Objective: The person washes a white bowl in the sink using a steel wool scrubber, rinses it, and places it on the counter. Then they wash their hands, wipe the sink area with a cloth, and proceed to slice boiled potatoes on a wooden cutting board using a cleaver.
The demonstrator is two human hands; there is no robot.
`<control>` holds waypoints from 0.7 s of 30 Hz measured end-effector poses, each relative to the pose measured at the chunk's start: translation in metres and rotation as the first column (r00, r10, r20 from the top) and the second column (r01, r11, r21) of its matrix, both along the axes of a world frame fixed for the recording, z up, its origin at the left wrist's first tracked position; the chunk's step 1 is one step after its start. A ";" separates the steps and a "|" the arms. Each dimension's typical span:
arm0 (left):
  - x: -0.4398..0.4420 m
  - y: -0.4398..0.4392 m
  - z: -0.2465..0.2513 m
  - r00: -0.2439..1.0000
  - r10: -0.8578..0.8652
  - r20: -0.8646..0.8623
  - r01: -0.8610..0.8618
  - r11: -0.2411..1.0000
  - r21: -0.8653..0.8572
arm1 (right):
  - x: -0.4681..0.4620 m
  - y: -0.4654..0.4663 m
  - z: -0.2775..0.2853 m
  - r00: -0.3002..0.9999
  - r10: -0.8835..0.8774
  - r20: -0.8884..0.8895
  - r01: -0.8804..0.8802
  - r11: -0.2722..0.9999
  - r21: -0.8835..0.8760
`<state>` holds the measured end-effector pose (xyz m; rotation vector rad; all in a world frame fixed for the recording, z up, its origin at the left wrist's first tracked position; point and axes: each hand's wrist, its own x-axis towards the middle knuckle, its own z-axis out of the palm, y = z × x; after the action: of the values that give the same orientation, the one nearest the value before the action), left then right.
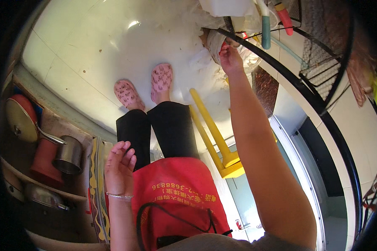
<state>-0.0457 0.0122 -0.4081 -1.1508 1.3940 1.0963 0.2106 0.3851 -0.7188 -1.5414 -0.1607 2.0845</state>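
Note:
My right hand (231, 59) reaches out to the top of the view, at a bag-lined bin (216, 44) on the floor. Its fingertips are at something small and red (223, 47); whether they grip it or only touch it is unclear. My left hand (121, 168) is raised beside my lap with the fingers loosely curled and apart, holding nothing, and a bracelet (119, 196) circles its wrist. A red apron (179, 185) bearing yellow writing covers my lap, and a black cord (176, 216) lies over it.
On the left, open cupboard shelves (59, 189) hold a pan (22, 120), a metal pot (69, 155) and a lid. A yellow stool (232, 169) lies right of my legs. A curved black metal rack (289, 75) spans the right, with tool handles (265, 31) above.

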 end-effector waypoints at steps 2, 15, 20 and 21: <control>-0.004 0.004 -0.002 0.999 -0.052 -0.016 0.052 0.998 -0.020 | -0.001 -0.003 -0.001 0.988 -0.154 -0.032 0.156 0.982 0.109; -0.012 0.023 0.000 0.996 -0.085 -0.027 0.087 0.994 0.073 | -0.020 0.030 0.030 0.985 -0.071 0.155 0.066 0.997 0.036; -0.009 0.025 0.004 0.997 -0.078 -0.017 0.078 0.996 0.041 | -0.017 0.027 0.021 1.000 -0.011 -0.005 0.012 0.995 0.098; -0.009 0.025 0.005 0.997 -0.073 -0.020 0.074 0.997 0.038 | -0.015 0.027 0.020 0.993 0.045 -0.111 -0.037 0.997 0.072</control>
<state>-0.0549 0.0372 -0.4032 -1.0565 1.4126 1.0794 0.1954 0.4117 -0.6989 -1.3867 -0.2239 2.1683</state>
